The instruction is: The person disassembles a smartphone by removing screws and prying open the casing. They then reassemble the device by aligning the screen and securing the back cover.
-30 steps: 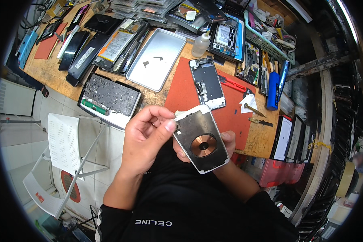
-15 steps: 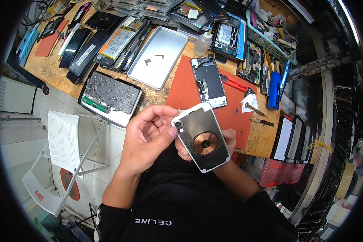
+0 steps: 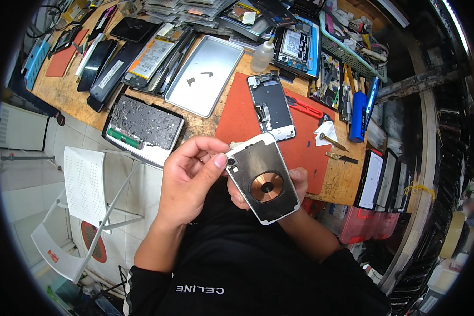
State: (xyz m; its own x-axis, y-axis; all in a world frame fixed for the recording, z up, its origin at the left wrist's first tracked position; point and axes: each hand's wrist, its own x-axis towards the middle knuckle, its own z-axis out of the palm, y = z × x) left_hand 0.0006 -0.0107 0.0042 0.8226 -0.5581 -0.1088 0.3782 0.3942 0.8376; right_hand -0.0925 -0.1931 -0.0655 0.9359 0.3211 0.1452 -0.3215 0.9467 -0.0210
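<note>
The phone body (image 3: 245, 181), white-rimmed with a dark back and a round copper coil (image 3: 267, 187), is held over the near edge of the wooden bench (image 3: 334, 184). The right hand (image 3: 298, 181) grips it from beneath, its digits showing along both long edges, while the left hand (image 3: 191, 174) pinches the far-left corner between thumb and forefinger, right beside the camera lens (image 3: 231, 161) (the other left fingers curl partly out of sight). Just beyond, a phone screen assembly (image 3: 278, 105) lies on a red mat (image 3: 231, 113), with a red cutter (image 3: 304, 108) to its right and a screwdriver (image 3: 338, 144) touching a white tissue (image 3: 327, 131) nearby. To the left, a green cylinder (image 3: 124, 138) rests on a speckled dark pad (image 3: 151, 117). Farther off, a metal tray (image 3: 208, 60) carries small dark parts, and a squeeze bottle (image 3: 262, 59) stands to its right.
</note>
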